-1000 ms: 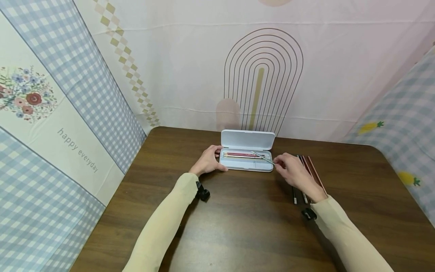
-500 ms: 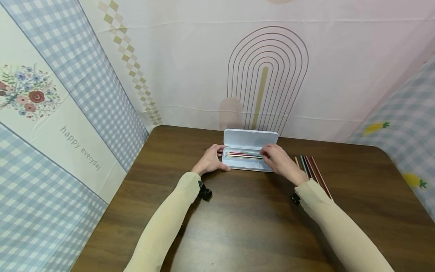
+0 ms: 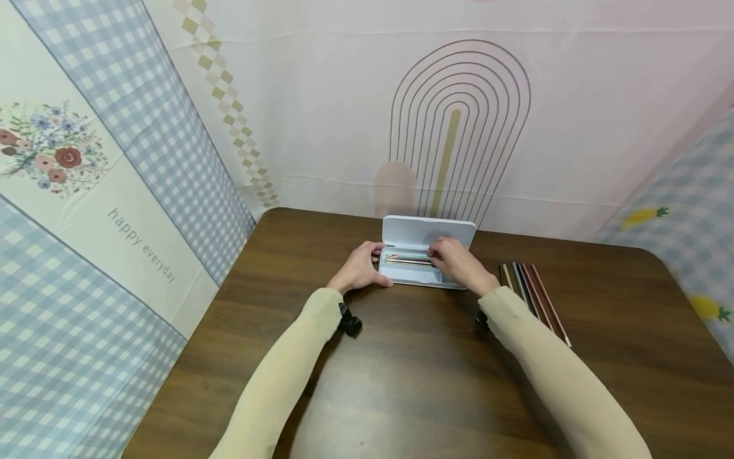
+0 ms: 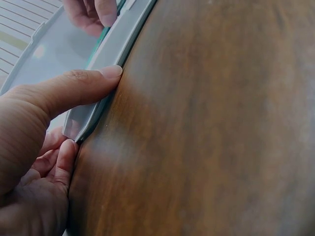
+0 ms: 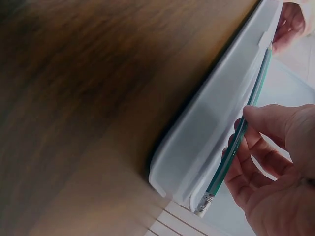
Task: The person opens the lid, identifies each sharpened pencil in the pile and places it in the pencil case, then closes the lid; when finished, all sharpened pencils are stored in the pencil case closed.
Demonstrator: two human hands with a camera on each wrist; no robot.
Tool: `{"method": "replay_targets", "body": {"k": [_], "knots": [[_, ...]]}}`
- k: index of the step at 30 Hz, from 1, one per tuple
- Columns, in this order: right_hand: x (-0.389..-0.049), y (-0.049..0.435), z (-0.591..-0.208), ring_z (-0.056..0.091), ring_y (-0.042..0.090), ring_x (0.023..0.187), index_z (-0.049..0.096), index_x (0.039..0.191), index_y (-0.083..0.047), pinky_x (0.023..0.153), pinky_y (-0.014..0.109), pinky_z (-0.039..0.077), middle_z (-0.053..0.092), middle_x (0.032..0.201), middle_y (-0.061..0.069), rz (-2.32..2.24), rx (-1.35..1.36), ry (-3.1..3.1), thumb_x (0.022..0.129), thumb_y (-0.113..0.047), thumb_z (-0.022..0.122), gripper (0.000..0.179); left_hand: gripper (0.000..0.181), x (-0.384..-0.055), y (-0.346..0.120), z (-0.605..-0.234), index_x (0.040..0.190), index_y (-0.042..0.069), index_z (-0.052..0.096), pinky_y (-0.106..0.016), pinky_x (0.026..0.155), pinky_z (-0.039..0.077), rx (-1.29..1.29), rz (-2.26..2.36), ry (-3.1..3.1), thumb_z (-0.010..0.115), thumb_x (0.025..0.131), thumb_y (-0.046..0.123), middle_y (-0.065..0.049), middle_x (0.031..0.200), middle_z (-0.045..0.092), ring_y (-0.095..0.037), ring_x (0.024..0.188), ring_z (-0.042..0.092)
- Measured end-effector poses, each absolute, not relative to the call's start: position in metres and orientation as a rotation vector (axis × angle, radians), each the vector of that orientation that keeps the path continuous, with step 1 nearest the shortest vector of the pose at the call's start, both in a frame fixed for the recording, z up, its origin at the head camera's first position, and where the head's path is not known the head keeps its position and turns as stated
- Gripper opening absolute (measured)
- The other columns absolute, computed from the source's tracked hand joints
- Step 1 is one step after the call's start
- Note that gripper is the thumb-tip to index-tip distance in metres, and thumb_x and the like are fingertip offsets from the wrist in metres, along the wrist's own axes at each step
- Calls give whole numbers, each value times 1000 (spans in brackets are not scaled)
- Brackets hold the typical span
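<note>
A pale blue-white pencil case (image 3: pixel 401 273) lies on the table, its lid (image 3: pixel 408 229) raised at the back. My left hand (image 3: pixel 359 266) holds the case's left end, thumb (image 4: pixel 86 88) on the front edge and the other fingers round the end. Over the right half of the case, my right hand (image 3: pixel 459 262) pinches a green pencil (image 5: pixel 232 150) between thumb and fingers. The pencil runs lengthwise along the case, its silver-ringed eraser end toward the right. Several pencils (image 3: pixel 404 261) lie in the case's rear compartment, partly hidden by the right hand.
Several more pencils (image 3: pixel 549 299), reddish, dark and yellowish, lie side by side on the brown wooden table (image 3: pixel 401 382), right of the case. A patterned cloth (image 3: pixel 321 115) hangs behind the table's far edge.
My right hand has moved left from beside the case to over it, carrying the green pencil, which has swung from slanting to lengthwise. The left hand stays on the case's left end.
</note>
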State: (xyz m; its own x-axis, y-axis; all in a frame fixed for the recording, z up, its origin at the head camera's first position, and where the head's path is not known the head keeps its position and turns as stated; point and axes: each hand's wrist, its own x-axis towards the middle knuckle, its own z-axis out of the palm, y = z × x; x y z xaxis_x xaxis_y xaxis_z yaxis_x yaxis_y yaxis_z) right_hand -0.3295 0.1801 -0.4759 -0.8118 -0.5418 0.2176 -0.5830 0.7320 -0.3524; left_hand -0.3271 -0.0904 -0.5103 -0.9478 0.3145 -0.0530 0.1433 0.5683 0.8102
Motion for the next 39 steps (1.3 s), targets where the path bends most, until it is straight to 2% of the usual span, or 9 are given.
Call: {"method": "replay_targets", "body": {"k": [33,39], "knots": [[-341,171,-482,74,40,104,80,107,8,95,55,63,78,106,25,615,863,-2899,100,5,69,13,98,-329,-90,-511,157,3,52,-42,119,53,383,1319,2614,101,74,15,-16,150,58,-32,135,62],[-340,171,-482,77,38,101,83,103,3,90,54,65,81,104,20,493,863,-2867,98,4,70,14,97,-329,-91,-512,157,2,52,-43,119,52,383,1325,2609,101,74,14,-16,151,58,-32,135,62]]}}
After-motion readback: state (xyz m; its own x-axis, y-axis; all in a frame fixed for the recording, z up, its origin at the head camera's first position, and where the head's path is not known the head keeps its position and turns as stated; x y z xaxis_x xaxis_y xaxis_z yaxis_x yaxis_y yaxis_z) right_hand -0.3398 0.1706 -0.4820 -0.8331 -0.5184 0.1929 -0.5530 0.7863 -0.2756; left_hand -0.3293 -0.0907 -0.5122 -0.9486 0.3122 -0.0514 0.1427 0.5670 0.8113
